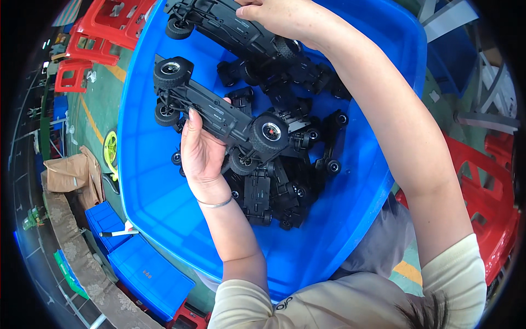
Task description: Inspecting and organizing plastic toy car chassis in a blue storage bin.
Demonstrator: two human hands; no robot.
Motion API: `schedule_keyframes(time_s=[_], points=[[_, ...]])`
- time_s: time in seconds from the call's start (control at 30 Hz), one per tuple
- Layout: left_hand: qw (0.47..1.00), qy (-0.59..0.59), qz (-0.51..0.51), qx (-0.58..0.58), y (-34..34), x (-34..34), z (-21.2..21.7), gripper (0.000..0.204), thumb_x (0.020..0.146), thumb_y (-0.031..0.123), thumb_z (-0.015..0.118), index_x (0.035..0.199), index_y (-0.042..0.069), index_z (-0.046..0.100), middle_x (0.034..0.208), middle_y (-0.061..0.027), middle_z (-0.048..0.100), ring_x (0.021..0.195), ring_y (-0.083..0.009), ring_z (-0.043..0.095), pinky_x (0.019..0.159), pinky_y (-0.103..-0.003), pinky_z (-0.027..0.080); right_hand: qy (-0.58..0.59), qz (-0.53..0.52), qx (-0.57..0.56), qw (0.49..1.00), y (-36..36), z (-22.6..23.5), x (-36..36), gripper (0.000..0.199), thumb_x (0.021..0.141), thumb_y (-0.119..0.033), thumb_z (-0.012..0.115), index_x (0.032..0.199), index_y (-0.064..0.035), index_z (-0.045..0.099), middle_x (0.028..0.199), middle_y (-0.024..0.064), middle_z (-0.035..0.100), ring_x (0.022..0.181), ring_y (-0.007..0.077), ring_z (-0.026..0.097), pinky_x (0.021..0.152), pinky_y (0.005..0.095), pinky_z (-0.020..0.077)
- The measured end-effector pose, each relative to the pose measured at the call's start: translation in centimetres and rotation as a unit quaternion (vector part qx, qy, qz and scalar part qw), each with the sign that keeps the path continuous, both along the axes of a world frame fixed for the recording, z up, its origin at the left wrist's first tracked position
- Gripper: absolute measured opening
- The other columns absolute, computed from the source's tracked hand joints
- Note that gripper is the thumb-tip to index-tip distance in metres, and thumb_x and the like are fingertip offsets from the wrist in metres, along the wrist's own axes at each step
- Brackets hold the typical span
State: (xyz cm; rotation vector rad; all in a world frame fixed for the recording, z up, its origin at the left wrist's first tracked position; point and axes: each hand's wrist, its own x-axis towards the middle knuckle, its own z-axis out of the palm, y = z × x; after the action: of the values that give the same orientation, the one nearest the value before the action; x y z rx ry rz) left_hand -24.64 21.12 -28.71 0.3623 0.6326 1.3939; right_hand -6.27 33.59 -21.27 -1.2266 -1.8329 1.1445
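My left hand [201, 153] grips a black toy car chassis [219, 119] with four-wheel running gear, its underside facing up and tilted down to the right. My thumb presses on the flat underside; most of the fingers are hidden beneath it. Farther off, my right hand [279, 17] is closed on the edge of a second toy car chassis [233, 30], also underside up and partly cut off by the picture's top edge. Below both lies a jumbled heap of similar black chassis [256, 194] inside a large blue tub [143, 189].
Red plastic stools [112, 24] stand at the far left, with a red chair [482, 192] at the right. Left of the tub are a yellow-green wheel-like ring [110, 155], a brown paper bag [68, 172] and blue boxes [148, 274], with a marker pen [118, 233] nearby.
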Motion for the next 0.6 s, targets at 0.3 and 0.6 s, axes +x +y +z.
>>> schedule_keyframes(time_s=[0.3, 0.6], points=[[0.994, -0.094, -0.050, 0.035, 0.18, 0.27, 0.18, 0.029, 0.082, 0.025, 0.039, 0.100, 0.002, 0.046, 0.095, -0.0168, 0.052, 0.086, -0.0287, 0.052, 0.075, -0.040, 0.043, -0.009, -0.002, 0.036, 0.999, 0.10, -0.33, 0.02, 0.016, 0.071, -0.010, 0.047, 0.078, 0.0022, 0.054, 0.070, 0.0206, 0.053, 0.070, 0.0294, 0.053, 0.064, 0.0331, 0.0393], [0.984, -0.164, -0.044, 0.046, 0.21, 0.26, -0.09, 0.030, 0.082, 0.025, 0.039, 0.100, 0.002, 0.044, 0.092, -0.0146, 0.053, 0.085, -0.0294, 0.052, 0.072, -0.041, 0.045, -0.022, 0.005, 0.009, 1.000, -0.15, 0.08, 0.14, 0.016, 0.072, -0.010, 0.045, 0.077, 0.0012, 0.054, 0.067, 0.0193, 0.053, 0.067, 0.0280, 0.053, 0.063, 0.0325, 0.0391]])
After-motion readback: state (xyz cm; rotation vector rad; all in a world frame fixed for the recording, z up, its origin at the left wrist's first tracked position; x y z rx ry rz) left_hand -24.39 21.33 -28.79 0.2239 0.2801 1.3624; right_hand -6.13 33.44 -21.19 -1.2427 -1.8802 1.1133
